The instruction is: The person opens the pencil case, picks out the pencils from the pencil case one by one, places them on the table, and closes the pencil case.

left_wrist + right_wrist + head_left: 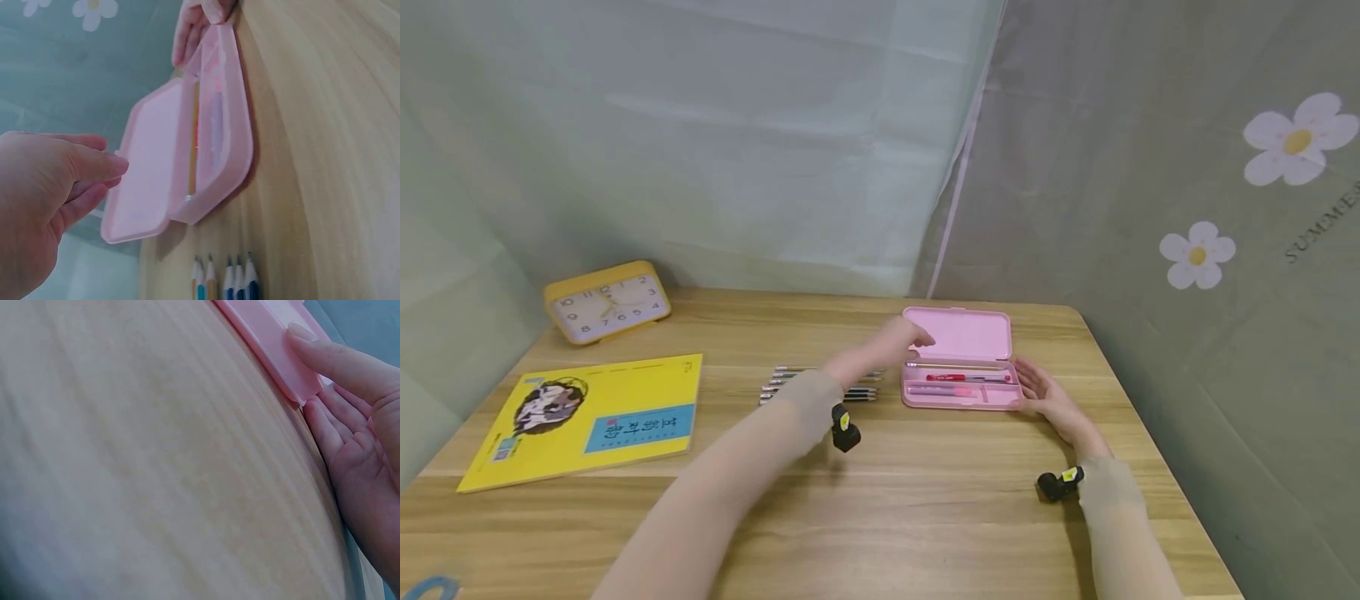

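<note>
An open pink pencil case lies on the table, its lid folded back. Inside are a pencil, a red pen and a pink-and-purple pen. My left hand hovers at the lid's left side with loosely bent fingers and nothing between them; whether it touches the lid I cannot tell. At the case's right end, my right hand holds it, the thumb over the rim and the other fingers against the end. Several pencils lie left of the case, partly hidden by my left arm.
A yellow book lies at the left of the table, with a yellow clock behind it. Part of a blue loop-shaped thing shows at the lower left corner. Cloth curtains hang behind the table and to its right.
</note>
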A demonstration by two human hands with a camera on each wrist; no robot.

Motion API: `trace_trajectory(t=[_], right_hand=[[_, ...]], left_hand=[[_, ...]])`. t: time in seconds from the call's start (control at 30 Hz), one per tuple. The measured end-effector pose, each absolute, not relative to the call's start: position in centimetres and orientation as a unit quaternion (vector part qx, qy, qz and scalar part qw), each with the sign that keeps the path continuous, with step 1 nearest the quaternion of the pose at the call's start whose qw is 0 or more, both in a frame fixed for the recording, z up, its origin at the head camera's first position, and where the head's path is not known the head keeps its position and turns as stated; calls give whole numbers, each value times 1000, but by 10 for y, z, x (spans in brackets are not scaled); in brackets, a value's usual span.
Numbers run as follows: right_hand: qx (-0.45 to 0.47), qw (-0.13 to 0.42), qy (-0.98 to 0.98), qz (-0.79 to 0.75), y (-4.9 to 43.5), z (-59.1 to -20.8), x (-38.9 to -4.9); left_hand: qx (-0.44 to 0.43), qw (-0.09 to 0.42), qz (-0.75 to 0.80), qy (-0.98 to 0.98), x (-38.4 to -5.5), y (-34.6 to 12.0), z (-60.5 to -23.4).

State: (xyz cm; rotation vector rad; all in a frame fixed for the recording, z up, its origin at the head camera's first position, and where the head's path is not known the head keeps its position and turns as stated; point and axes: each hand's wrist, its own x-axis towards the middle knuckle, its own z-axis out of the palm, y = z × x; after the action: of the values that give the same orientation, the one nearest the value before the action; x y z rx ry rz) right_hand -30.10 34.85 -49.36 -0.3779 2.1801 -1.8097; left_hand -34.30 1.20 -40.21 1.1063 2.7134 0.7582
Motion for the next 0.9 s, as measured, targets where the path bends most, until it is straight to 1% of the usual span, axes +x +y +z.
trace_trajectory(t=[0.2,0.4,0.6,0.9], right_hand=[[-134,142,756,-625,349,-493,-301],[-134,143,755,-626,349,-493,-301],[-127,141,758,-625,349,-491,-300],[-122,146,756,-626,348,-491,-300]], left_hand=[[367,73,266,888,-344,17,-413],[367,72,246,894,-346,18,-422],[369,86,234,895,-348,18,-430],[368,89,220,899,-348,19,-434]])
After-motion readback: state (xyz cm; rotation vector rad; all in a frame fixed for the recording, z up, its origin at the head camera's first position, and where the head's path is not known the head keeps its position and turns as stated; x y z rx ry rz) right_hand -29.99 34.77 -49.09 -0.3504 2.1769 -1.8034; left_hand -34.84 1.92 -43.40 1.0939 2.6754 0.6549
